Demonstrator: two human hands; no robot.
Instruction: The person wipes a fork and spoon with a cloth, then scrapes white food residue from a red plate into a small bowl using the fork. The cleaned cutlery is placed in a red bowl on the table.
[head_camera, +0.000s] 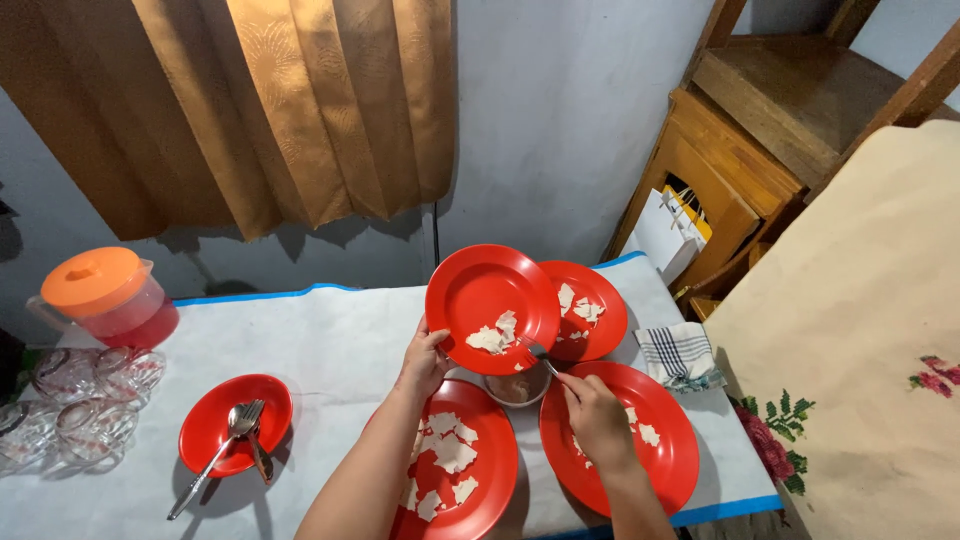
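Two bare forearms enter from the near edge, no sleeves visible up to the frame's cut-off. Left hand: no ring, watch or bracelet seen; fingers unadorned, nails short as far as can be told. Right hand: likewise bare, wrist without band or strap. No gloves. No clothing of the person shows anywhere in view.

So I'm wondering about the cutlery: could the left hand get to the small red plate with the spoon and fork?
Probably not right now: the left hand is holding up a tilted red plate. The small plate itself lies unblocked.
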